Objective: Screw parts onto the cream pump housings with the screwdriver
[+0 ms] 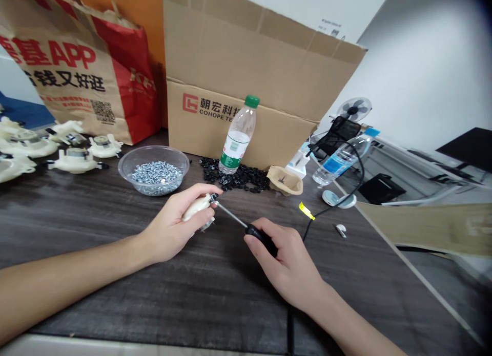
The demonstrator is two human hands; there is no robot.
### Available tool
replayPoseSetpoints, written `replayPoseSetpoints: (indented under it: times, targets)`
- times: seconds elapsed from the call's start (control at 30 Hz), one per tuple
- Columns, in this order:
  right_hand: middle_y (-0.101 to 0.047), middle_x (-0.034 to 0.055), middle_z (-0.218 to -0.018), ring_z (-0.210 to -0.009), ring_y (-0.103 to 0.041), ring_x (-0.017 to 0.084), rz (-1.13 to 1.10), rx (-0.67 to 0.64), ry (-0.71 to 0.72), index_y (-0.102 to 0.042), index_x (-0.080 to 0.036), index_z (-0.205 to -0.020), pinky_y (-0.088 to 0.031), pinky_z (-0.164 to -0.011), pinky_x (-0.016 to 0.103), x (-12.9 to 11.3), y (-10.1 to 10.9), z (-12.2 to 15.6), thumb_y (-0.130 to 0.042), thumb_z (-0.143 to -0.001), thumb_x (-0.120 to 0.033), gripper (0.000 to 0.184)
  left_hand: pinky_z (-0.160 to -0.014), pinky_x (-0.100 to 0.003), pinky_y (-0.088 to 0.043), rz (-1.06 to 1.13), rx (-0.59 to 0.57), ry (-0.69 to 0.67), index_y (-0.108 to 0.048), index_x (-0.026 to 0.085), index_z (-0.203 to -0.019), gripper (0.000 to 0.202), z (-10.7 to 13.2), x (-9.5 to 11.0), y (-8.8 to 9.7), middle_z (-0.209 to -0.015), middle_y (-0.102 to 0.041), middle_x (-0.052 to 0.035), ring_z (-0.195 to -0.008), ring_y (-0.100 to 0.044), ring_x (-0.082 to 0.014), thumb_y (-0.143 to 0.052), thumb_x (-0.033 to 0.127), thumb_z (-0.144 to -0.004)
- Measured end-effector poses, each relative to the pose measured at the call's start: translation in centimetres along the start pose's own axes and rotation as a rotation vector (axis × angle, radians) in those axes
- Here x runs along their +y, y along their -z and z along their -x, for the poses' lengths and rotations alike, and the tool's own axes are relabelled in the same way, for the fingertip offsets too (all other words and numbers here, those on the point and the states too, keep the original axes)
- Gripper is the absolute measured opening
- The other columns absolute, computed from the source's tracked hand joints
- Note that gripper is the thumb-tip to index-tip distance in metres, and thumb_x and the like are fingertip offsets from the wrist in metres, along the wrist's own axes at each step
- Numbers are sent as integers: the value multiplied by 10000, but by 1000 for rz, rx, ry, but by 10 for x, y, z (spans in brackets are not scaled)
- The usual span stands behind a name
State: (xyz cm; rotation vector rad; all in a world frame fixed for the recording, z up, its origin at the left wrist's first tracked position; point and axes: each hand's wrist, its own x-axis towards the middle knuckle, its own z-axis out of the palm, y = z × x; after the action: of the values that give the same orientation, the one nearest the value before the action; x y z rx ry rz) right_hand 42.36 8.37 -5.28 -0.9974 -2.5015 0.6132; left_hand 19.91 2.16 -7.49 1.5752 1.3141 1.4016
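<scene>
My left hand [175, 220] is closed around a cream plastic motor housing [197, 206], part of which the fingers hide. A small black clip [213, 196] sits at the housing's right end, under my fingertips. My right hand [286, 256] grips the black handle of a screwdriver [232, 214]. Its metal shaft points up and left, with the tip at the black clip; whether it sits in a screw head is too small to tell. Beyond my left hand stands a clear plastic bowl [128, 181] of small silver screws [157, 172].
Several cream motor housings [73, 160] lie at the far left. Black clips [249, 181] are heaped around a green-capped bottle [236, 135] before a cardboard box [269, 125]. At right are a pulp tray [286, 181], a blue-capped bottle [338, 161], a black cable [338, 205] and a white earbud [341, 230].
</scene>
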Motion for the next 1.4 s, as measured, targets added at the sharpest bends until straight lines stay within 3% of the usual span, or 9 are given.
replayPoseSetpoints:
  times: [0.5,1.4]
  targets:
    - [-573,-34,-636,-548,-520,146,15,-10,-2,-577,-224,-823,-346,-545,287,0,0,1,-479,-919,-379,208,-638,-235,-403,37,-41,64,-549,252,-1171,272,0,-2,1,-963,-620,-2,-760,-561,-117,-537,366,-924]
    - [-588,-35,-646,-543,-519,142,33,-23,-5,-599,-226,-859,-345,-540,286,-2,-1,-1,-509,-907,-353,163,-695,-252,-408,-105,-61,22,-556,227,-1159,271,-1,2,-1,-946,-604,-10,-764,-533,-126,-528,237,-890]
